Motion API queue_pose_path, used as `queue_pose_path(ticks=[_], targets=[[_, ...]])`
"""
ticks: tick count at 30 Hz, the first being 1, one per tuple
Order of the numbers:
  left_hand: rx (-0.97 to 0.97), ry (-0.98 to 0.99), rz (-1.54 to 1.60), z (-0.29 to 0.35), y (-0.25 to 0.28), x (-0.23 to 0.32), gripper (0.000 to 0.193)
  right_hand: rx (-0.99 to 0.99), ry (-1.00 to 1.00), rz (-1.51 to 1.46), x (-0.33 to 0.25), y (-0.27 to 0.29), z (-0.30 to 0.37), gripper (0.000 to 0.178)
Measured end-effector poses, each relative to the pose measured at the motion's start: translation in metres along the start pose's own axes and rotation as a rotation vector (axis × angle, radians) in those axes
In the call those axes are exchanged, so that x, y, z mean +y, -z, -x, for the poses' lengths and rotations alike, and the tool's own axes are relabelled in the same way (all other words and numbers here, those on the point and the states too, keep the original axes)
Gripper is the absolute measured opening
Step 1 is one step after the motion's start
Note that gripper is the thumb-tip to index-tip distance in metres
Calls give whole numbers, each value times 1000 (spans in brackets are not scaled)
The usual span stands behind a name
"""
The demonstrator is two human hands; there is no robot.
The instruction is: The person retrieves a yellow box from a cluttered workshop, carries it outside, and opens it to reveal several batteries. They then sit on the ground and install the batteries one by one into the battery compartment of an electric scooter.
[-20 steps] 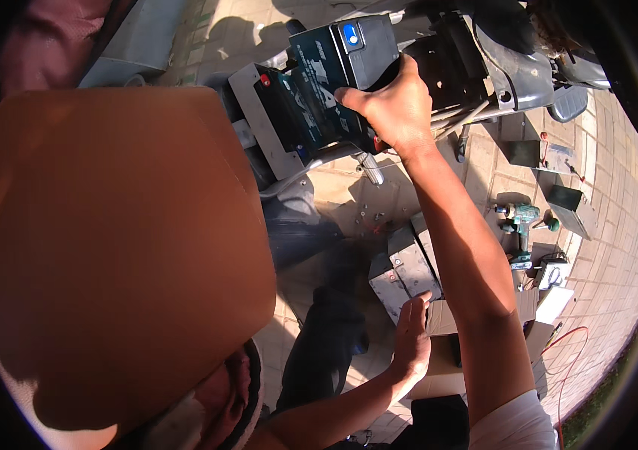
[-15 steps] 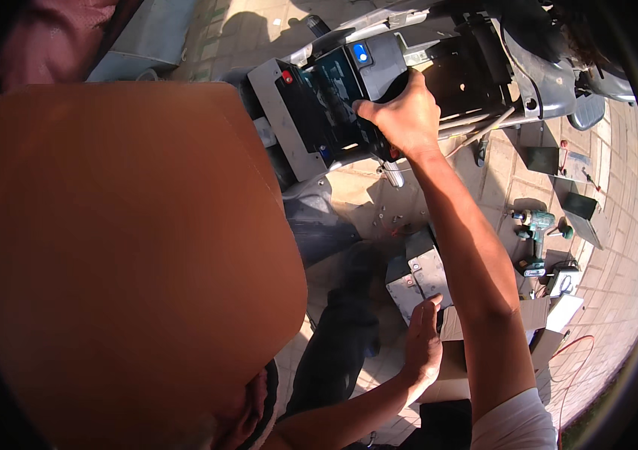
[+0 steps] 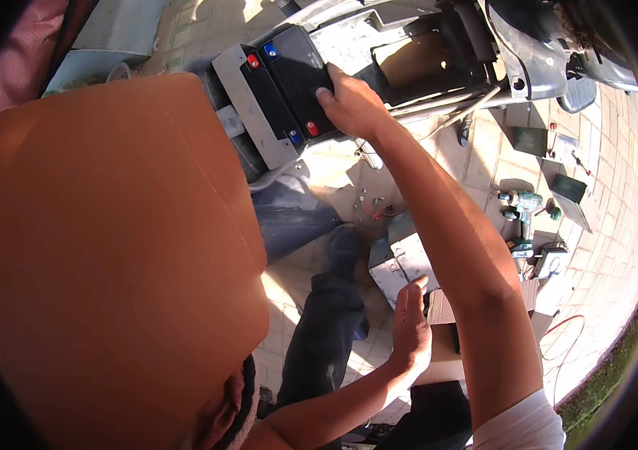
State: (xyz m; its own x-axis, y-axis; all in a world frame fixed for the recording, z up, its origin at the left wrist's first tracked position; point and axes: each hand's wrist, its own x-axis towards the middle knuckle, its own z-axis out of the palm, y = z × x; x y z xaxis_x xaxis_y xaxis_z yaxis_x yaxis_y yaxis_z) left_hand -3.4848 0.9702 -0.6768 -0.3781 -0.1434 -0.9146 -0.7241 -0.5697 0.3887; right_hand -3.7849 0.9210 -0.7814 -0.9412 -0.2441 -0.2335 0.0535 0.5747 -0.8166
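Observation:
My right hand [image 3: 356,103] grips the right edge of a black battery [image 3: 300,71], its thumb on top and its fingertips over the far edge. That battery lies level in the frame of a scooter-like vehicle, against another black battery [image 3: 262,94]. Red and blue terminals show on both. A pale grey plate [image 3: 255,112] borders them on the left. My left hand [image 3: 412,334] is lower down, fingers stretched and holding nothing. It is nearest a grey-white block [image 3: 401,262] with terminals, on the ground, and a cardboard box [image 3: 442,364], partly hidden by my right forearm.
A large, smooth orange-brown surface [image 3: 116,247] blocks the left side close up. Beyond the batteries is an open compartment [image 3: 416,64]. On the paving at right lie a cordless drill [image 3: 525,204], dark blocks [image 3: 570,191], a red cable [image 3: 574,321] and small loose screws.
The tilted battery in my right hand has come down level beside the other one, moving left. My left hand stays open near the grey-white block. The whole view has shifted slightly.

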Motion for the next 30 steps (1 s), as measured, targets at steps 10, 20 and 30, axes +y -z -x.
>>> queue_pose_path(ticks=[10,20,30], targets=[[57,26,-47,1,16,-25,48,-25,-332,-713,48,79,273,36],[-87,140,-368,28,23,-106,54,672,-1030,467,232,10,600,55],[-87,185,-574,36,32,-133,55,790,-885,602,260,-40,593,89]])
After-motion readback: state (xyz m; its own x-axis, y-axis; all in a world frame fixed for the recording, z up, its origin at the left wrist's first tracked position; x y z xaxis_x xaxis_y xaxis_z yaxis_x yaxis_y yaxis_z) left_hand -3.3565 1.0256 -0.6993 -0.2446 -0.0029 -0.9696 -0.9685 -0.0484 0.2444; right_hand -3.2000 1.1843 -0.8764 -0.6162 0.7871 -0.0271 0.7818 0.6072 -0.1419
